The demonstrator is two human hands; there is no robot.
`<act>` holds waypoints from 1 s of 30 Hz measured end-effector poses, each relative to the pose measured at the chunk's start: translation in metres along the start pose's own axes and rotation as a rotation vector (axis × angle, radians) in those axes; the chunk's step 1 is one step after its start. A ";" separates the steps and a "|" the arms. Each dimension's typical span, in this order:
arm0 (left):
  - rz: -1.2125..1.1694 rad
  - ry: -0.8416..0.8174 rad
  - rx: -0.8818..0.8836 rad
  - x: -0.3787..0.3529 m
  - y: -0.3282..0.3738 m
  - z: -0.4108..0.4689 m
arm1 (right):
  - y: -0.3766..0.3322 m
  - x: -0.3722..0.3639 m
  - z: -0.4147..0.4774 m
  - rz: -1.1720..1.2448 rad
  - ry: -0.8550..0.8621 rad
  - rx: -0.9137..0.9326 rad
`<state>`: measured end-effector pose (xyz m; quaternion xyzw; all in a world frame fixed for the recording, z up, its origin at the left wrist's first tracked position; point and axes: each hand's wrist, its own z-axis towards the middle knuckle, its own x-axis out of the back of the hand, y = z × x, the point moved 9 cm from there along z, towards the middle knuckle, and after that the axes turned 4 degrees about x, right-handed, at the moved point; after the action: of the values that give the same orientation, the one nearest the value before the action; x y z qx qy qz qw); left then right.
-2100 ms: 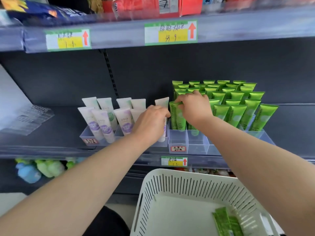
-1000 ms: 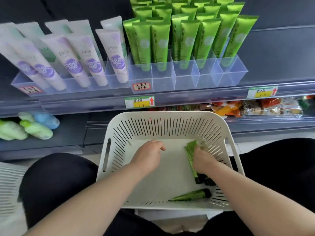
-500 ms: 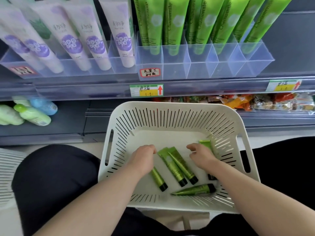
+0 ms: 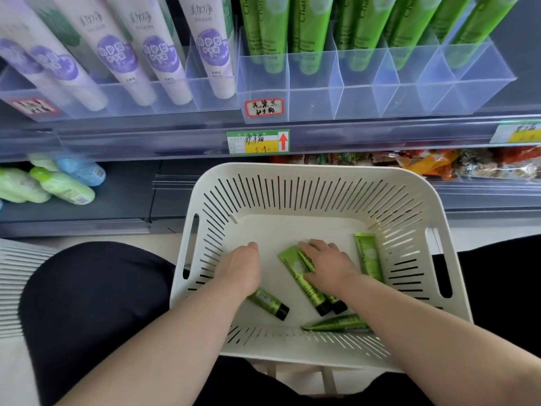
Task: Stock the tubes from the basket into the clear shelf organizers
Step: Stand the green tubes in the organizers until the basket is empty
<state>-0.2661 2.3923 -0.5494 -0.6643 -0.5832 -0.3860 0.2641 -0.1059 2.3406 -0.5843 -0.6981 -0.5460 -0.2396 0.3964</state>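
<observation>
The right hand (image 4: 328, 265) has shifted left from the tube by the basket's right wall (image 4: 369, 257) onto the pair of green tubes (image 4: 294, 266) at mid-floor, fingers loosely extended over them, not closed. The left hand (image 4: 241, 268) covers another tube (image 4: 268, 301), fingers curled down; whether it grips cannot be told. A fifth tube (image 4: 336, 323) lies near the front wall of the white basket (image 4: 307, 172), below the clear organizer (image 4: 366, 98).

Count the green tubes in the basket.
5. One tube sticks out from under the left hand, two tubes lie side by side under the right hand, one tube rests by the basket's right wall, one tube near its front. Others may hide beneath the hands.
</observation>
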 end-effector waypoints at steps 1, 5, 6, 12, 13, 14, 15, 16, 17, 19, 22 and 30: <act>0.004 -0.013 -0.002 -0.002 0.000 0.000 | 0.000 0.000 0.002 -0.061 -0.006 -0.002; 0.003 -0.052 -0.013 -0.007 0.000 0.001 | 0.003 0.011 0.008 -0.142 0.020 -0.030; 0.001 -0.053 -0.015 -0.007 0.000 0.002 | 0.004 0.012 0.008 -0.122 0.011 -0.039; 0.095 0.023 0.056 0.003 -0.007 0.003 | 0.002 0.010 0.006 -0.070 -0.034 -0.054; 0.126 0.012 0.074 0.003 -0.009 0.003 | 0.001 0.010 0.005 -0.086 -0.039 -0.049; 0.152 -0.009 0.092 0.002 -0.012 0.003 | 0.001 0.010 0.004 -0.094 -0.038 -0.050; 0.175 -0.034 0.107 0.000 -0.014 0.002 | 0.002 0.012 0.003 -0.099 -0.034 -0.053; 0.199 -0.062 0.117 -0.003 -0.016 0.002 | 0.002 0.014 0.001 -0.101 -0.025 -0.054; 0.216 -0.093 0.123 -0.007 -0.017 0.002 | 0.003 0.017 0.000 -0.102 -0.014 -0.053; 0.197 -0.159 0.137 -0.016 -0.020 0.004 | 0.004 0.025 0.000 -0.068 0.022 -0.056; 0.055 -0.198 0.135 -0.026 -0.017 0.007 | 0.005 0.034 0.000 0.069 0.075 -0.061; 0.106 -0.223 0.044 -0.035 -0.002 0.014 | 0.020 0.061 -0.023 -0.029 0.105 -0.152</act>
<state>-0.2660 2.3843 -0.5862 -0.7270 -0.5814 -0.2822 0.2320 -0.0667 2.3550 -0.5298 -0.7046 -0.5147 -0.3225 0.3670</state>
